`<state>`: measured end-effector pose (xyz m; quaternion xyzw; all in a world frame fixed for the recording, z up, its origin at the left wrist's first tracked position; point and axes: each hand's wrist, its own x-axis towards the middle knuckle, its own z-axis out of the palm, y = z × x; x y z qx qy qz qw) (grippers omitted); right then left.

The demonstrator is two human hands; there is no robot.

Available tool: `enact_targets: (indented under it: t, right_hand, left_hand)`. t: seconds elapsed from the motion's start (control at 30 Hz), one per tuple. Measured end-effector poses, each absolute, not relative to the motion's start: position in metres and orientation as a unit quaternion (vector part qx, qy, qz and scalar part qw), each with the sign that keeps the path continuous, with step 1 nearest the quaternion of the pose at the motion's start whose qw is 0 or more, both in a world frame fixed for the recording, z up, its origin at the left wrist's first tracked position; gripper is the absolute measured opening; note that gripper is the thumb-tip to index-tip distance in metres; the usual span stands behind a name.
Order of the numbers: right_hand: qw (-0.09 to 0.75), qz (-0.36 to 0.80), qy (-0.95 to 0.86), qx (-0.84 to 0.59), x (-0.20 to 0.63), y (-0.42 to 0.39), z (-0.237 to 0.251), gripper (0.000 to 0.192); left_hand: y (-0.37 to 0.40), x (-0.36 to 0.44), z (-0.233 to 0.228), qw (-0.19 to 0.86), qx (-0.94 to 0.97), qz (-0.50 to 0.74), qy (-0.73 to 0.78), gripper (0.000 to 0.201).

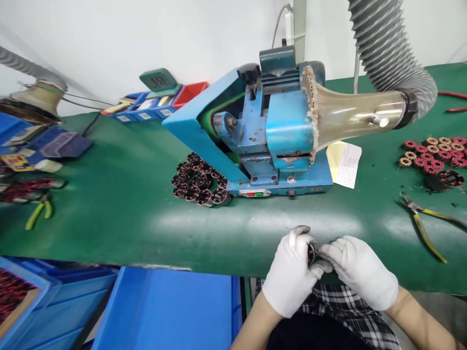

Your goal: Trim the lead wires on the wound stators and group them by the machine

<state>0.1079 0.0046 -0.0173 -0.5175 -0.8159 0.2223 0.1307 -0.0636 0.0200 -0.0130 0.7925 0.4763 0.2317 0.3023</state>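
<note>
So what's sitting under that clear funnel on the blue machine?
A yellow-and-white paper slip lies on the green table beneath the clear funnel. Its left part is hidden behind the blue machine.

left hand (290,277) + right hand (359,272): both grip small wound coil (311,253) | bench (120,204) edge | blue machine (270,136) behind | coil cluster (199,180) beside it

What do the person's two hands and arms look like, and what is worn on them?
Both the left hand and the right hand wear white knit gloves that end at the wrists. Some fingertips look grey and soiled. The forearms below the gloves are bare, with no sleeves, watches or markings visible.
</note>
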Motion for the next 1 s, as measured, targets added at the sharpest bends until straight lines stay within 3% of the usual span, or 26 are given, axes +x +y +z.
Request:
enact_targets:
  t: [0.07, 0.2, 0.3, 0.4, 0.53, 0.73, 0.8, 0.9, 1.0]
  right_hand:
    - [0.139, 0.308, -0.770, -0.542, 0.105, 0.009, -0.014, 0.026]
    - [0.179, 0.465, -0.669, -0.552, 0.104, 0.017, -0.008, 0.025]
    - [0.162, 0.622, -0.531, -0.552, 0.107, 0.021, -0.007, 0.022]
    - [0.133, 0.676, -0.463, -0.558, 0.109, 0.023, -0.006, 0.019]
    - [0.156, 0.697, -0.395, -0.578, 0.113, 0.028, 0.001, 0.021]
    - [0.264, 0.584, -0.470, -0.607, 0.127, 0.020, 0.003, 0.018]
    - [0.258, 0.494, -0.594, -0.581, 0.125, 0.011, -0.004, 0.013]
    - [0.214, 0.329, -0.765, -0.510, 0.119, 0.003, -0.016, 0.020]
    - [0.166, 0.244, -0.832, -0.470, 0.121, 0.006, -0.018, 0.030]
  left_hand:
    - [0.018, -0.063, -0.015, 0.286, 0.808, 0.218, 0.467, 0.023]
    - [0.018, -0.065, -0.012, 0.274, 0.838, 0.208, 0.423, 0.025]
    - [0.021, -0.068, -0.011, 0.275, 0.854, 0.200, 0.393, 0.023]
    - [0.022, -0.068, -0.015, 0.268, 0.864, 0.205, 0.373, 0.020]
    - [0.022, -0.065, -0.023, 0.247, 0.859, 0.253, 0.371, 0.018]
    - [0.021, -0.064, -0.024, 0.267, 0.843, 0.283, 0.372, 0.015]
    - [0.020, -0.064, -0.024, 0.267, 0.840, 0.284, 0.378, 0.014]
    - [0.020, -0.065, -0.024, 0.261, 0.842, 0.275, 0.383, 0.014]
    - [0.020, -0.065, -0.024, 0.267, 0.845, 0.268, 0.378, 0.014]
